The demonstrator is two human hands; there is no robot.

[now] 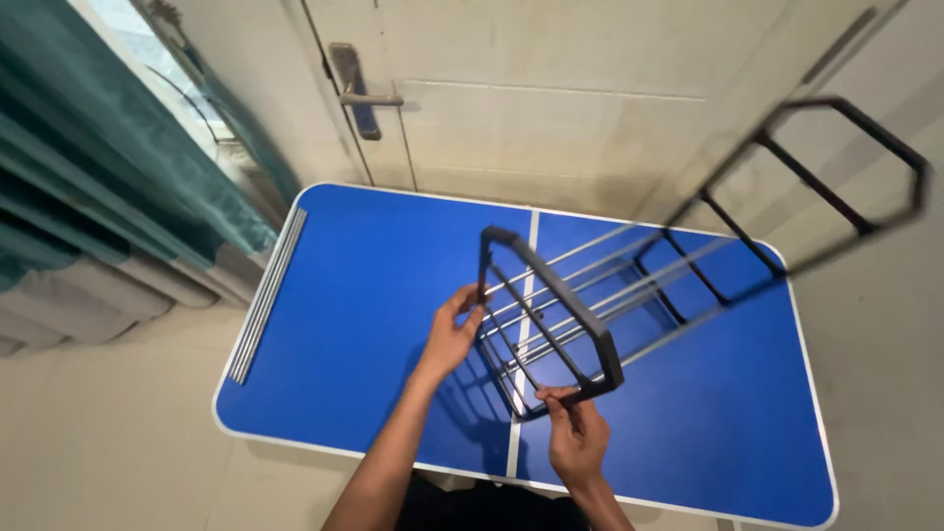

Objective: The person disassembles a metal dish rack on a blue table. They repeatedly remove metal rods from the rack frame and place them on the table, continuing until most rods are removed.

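Meanwhile both hands hold black rack point(551, 305) above blue table point(374, 295); silver rods point(267, 295) left.

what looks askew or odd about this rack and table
The black metal rack is tipped at a slant, held off the blue table by the left hand and right hand, its far end frame up in the air. A bundle of loose silver rods lies along the table's left edge.

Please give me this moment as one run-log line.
left hand: gripping rack frame | right hand: pinching frame's lower corner | rack: lifted above blue table
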